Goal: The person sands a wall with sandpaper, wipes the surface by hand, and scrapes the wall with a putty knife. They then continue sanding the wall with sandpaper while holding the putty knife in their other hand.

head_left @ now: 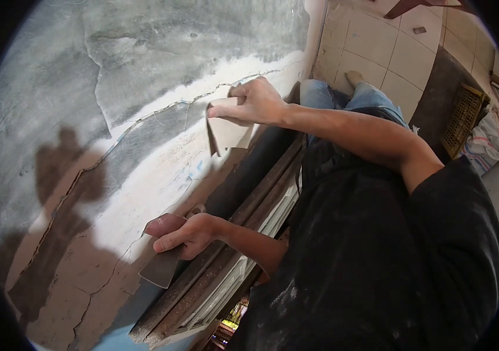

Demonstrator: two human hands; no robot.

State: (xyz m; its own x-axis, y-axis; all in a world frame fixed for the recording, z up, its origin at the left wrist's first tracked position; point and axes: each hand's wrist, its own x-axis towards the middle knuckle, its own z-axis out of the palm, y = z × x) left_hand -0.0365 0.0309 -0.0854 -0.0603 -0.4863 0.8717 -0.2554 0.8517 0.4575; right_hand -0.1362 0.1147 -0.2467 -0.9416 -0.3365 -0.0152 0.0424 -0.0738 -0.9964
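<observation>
My right hand (255, 102) is closed on a folded beige sheet (232, 131), which hangs against the wall (162, 146) just below a long crack. Lower in the view, my left hand (188, 235) grips a scraper. Its flat, greyish blade (162, 271) points down and a rounded end shows above the fingers. The hand covers most of the handle. White filler-like patches run along the crack, and a thinner crack (90, 298) branches over the lower wall.
A brown ledge (217, 263) runs diagonally beside the wall, with pale frame strips along it. My jeans (319, 96) and a bare foot (355, 77) are at the top, over floor tiles (369, 41). A yellow crate (462, 120) and a pale cloth (486, 143) lie at right.
</observation>
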